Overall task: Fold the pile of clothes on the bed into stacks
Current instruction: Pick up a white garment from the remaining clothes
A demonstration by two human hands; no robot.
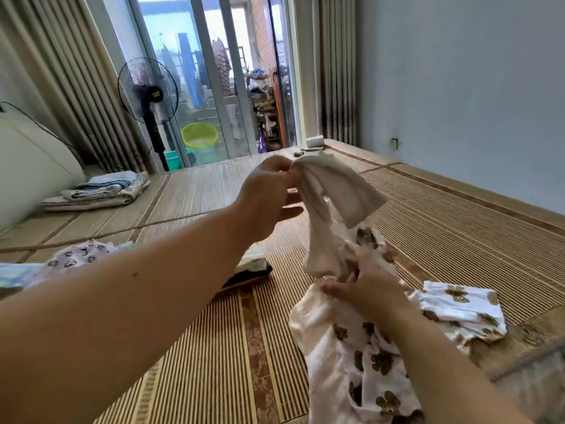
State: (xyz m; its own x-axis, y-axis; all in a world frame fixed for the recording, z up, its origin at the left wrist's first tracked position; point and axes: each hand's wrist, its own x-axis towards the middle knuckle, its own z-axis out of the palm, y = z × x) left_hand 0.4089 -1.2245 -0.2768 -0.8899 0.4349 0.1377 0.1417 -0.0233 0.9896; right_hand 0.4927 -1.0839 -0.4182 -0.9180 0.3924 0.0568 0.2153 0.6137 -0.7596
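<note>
The left hand (pixel 269 194) was raised and closed around the top of a small white garment (pixel 342 191), its fingers curled into the bunched cloth. Below and nearer the body, the right hand (pixel 367 283) pinched the garment's lower end between its fingertips. The cloth hung stretched between the two hands, probably to pull it straight before folding. Under the right hand lay a flowered garment (pixel 360 362) on the mat (pixel 214 347), with a folded flowered piece (pixel 458 307) just past it. More unfolded clothes (pixel 79 255) waited beneath the left forearm.
</note>
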